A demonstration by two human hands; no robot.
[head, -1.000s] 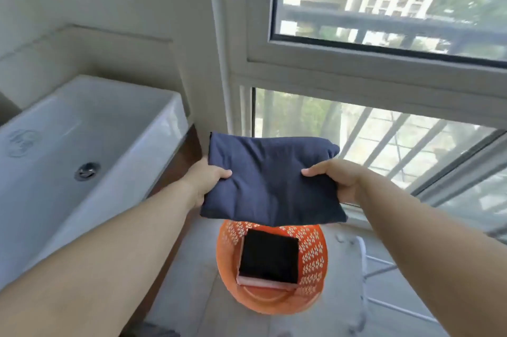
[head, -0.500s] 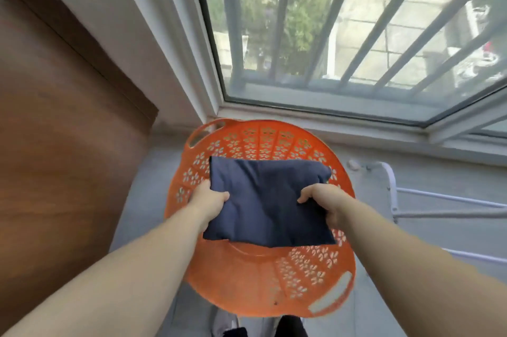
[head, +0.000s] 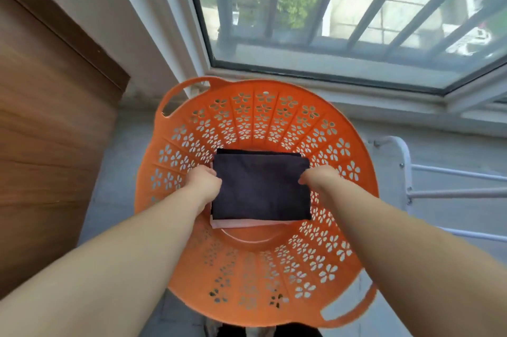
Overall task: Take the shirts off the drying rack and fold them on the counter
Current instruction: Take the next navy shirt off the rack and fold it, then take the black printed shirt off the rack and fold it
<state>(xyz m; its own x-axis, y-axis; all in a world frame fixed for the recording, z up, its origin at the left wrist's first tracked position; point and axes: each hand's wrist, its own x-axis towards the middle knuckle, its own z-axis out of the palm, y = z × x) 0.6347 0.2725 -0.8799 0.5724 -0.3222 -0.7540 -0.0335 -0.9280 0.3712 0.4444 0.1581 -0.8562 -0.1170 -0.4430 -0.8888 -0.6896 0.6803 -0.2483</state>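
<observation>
In the one orange basket (head: 255, 268) I count three folded pieces: one navy shirt (head: 260, 189) on top, one black piece (head: 258, 151) edging out behind it, one pink piece (head: 241, 224) beneath. My two hands are inside the basket.

Both arms reach down, left hand (head: 204, 181) and right hand (head: 319, 178) gripping (fingers curled).

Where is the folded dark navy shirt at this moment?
In the head view, the folded dark navy shirt lies inside the round orange plastic basket, on top of a folded pink garment, between the left hand and right hand.
</observation>
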